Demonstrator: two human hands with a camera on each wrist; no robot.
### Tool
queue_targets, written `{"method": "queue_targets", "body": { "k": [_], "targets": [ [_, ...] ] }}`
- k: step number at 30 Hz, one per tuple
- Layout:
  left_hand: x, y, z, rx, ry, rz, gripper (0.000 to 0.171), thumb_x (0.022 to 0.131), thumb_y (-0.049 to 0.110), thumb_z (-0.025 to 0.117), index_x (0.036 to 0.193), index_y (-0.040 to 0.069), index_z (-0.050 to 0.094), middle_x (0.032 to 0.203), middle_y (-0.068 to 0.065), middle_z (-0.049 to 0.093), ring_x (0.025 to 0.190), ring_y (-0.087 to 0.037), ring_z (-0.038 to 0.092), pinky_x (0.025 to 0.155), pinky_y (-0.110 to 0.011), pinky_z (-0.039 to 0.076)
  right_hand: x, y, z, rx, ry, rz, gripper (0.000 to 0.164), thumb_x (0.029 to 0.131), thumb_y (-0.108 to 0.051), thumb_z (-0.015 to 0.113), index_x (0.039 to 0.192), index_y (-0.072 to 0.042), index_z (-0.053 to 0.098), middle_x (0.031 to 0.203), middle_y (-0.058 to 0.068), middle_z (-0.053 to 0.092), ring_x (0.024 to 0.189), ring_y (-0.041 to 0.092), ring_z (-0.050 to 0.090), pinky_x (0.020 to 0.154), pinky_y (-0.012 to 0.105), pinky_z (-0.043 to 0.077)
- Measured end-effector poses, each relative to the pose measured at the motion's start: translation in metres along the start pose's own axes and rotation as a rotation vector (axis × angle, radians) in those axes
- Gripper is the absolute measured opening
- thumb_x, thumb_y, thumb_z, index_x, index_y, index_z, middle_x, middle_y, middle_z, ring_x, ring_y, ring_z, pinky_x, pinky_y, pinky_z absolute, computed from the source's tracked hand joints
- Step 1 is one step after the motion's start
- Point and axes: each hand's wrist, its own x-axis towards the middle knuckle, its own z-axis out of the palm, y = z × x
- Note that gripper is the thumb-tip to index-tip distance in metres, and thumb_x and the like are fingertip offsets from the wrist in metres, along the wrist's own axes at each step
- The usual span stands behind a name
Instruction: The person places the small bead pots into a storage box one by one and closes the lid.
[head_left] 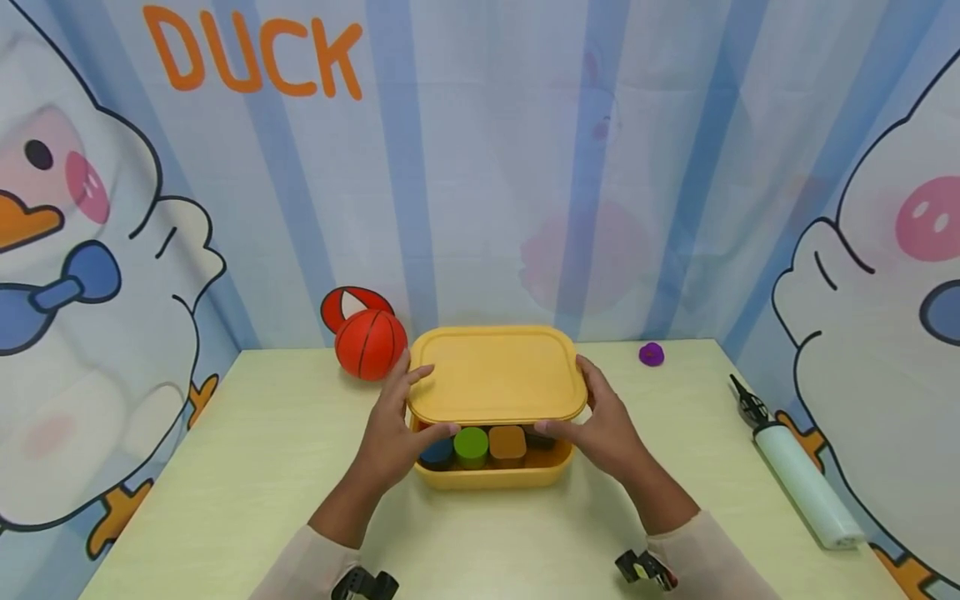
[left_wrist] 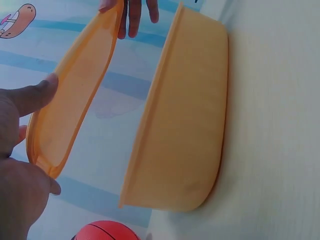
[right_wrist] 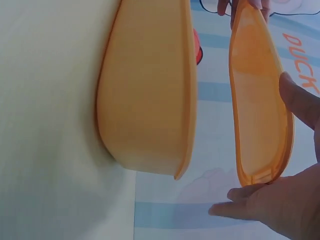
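Both hands hold a yellow-orange plastic lid (head_left: pixel 498 375) by its two short ends. My left hand (head_left: pixel 390 433) grips the left end with the thumb at the front edge; my right hand (head_left: pixel 607 425) grips the right end the same way. Below it stands a matching yellow box (head_left: pixel 495 478) on the table. Both wrist views show a gap between the lid and the box rim. Inside the box sit a blue round piece (head_left: pixel 437 452), a green round piece (head_left: pixel 471 448), an orange block (head_left: pixel 507 446) and a dark piece (head_left: pixel 538 440). The lid hides the back of the box.
A red ball with black lines (head_left: pixel 371 345) and a red-and-white round item (head_left: pixel 341 302) are at the back left of the table (head_left: pixel 262 450). A small purple object (head_left: pixel 652 354) lies at the back right. Near the right edge lies a pale green hand pump (head_left: pixel 806 483) with a black nozzle.
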Motion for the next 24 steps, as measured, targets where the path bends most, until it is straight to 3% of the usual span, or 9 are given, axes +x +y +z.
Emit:
{"method": "queue_targets", "body": {
  "k": [7, 14, 24],
  "targets": [
    [-0.005, -0.001, -0.003, 0.004, -0.019, -0.026, 0.086, 0.090, 0.015, 0.092, 0.164, 0.014, 0.048, 0.187, -0.009, 0.005, 0.173, -0.039, 0.008, 0.133, -0.061, 0.029, -0.006, 0.007, 0.005, -0.143, 0.027, -0.034, 0.120, 0.090, -0.042, 0.092, 0.176, -0.008, 0.016, 0.183, 0.014, 0.019, 0.170, 0.041, 0.020, 0.135, 0.061, 0.025],
    [-0.007, -0.009, -0.004, 0.068, -0.007, -0.030, 0.096, 0.086, 0.020, 0.095, 0.167, 0.014, 0.045, 0.187, -0.009, 0.009, 0.173, -0.040, 0.010, 0.134, -0.066, 0.025, -0.012, 0.006, 0.011, -0.176, 0.005, 0.021, 0.122, 0.089, -0.046, 0.091, 0.176, -0.007, 0.015, 0.183, 0.017, 0.019, 0.170, 0.042, 0.019, 0.136, 0.060, 0.023],
    [-0.021, -0.023, 0.005, 0.046, -0.019, -0.049, 0.094, 0.087, 0.017, 0.094, 0.167, 0.011, 0.044, 0.186, -0.010, 0.010, 0.172, -0.043, 0.012, 0.133, -0.069, 0.026, -0.019, 0.018, 0.016, -0.252, -0.024, 0.051, 0.123, 0.087, -0.049, 0.092, 0.175, -0.003, 0.018, 0.182, 0.021, 0.020, 0.170, 0.046, 0.016, 0.135, 0.067, 0.022]
  ]
}}
